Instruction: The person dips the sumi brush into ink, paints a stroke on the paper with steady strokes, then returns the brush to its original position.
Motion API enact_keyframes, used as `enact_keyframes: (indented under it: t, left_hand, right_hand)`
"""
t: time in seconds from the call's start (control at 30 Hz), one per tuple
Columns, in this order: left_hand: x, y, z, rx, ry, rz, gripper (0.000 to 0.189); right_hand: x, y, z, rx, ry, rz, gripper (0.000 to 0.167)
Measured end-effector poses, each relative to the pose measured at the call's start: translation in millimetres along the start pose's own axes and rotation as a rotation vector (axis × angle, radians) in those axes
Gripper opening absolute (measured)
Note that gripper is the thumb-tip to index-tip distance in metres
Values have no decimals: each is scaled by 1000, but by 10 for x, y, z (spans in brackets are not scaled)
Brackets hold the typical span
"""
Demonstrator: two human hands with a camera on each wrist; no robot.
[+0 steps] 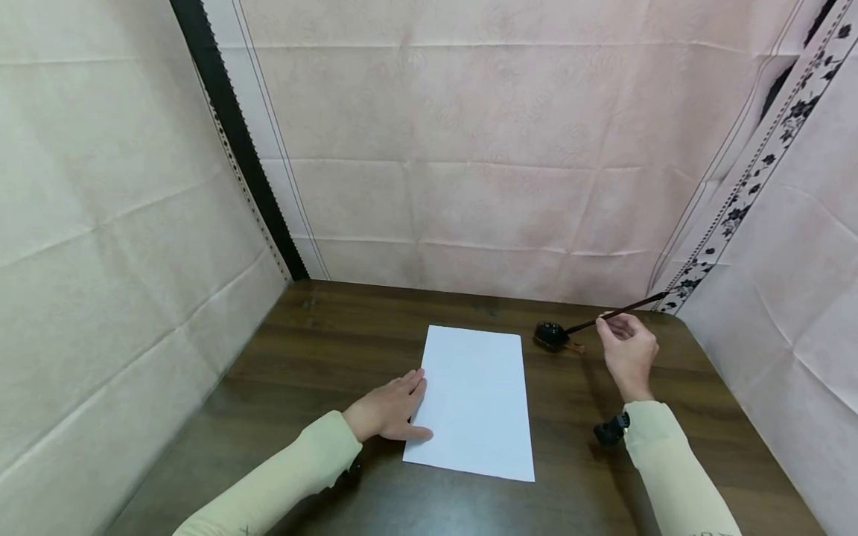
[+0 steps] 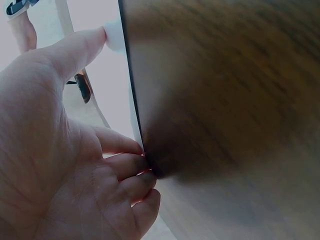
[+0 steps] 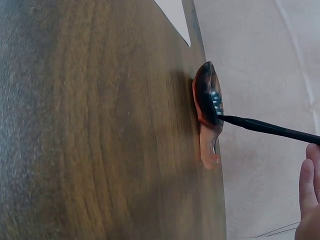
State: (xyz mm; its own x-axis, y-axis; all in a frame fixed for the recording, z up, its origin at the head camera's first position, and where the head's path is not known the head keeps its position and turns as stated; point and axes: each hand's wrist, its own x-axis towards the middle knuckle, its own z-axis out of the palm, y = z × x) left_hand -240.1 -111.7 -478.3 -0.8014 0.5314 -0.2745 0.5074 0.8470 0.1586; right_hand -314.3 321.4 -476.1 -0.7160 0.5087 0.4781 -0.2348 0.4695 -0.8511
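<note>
My left hand (image 1: pixel 389 408) rests on the left edge of a white sheet of paper (image 1: pixel 477 409), its fingers and thumb spread. In the left wrist view the thumb lies on the sheet and the fingertips sit along its edge. My right hand (image 1: pixel 630 353) pinches the slim dark handle of a brush (image 1: pixel 640 304) between thumb and fingers. The brush slants down to the left, its black tip in a small dish (image 1: pixel 550 336) of dark liquid. Up close, the dish (image 3: pixel 204 92) is spoon-shaped, with a short reddish-brown handle.
The brown wood-grain table (image 1: pixel 322 357) carries the sheet and dish. Pale cloth walls (image 1: pixel 469 149) stand behind it and at both sides. A dark device (image 1: pixel 610 430) is strapped at my right wrist.
</note>
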Motion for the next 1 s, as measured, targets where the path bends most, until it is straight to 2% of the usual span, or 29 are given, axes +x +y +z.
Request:
enact_keyframes:
  t: [0.37, 1.0]
  left_hand:
    - [10, -5, -4, -4, -7, -3, 100]
    - [25, -13, 12, -8, -5, -7, 99]
  right_hand:
    - [-6, 33, -33, 9, 9, 46, 23]
    - [-16, 95, -97, -25, 17, 60, 26]
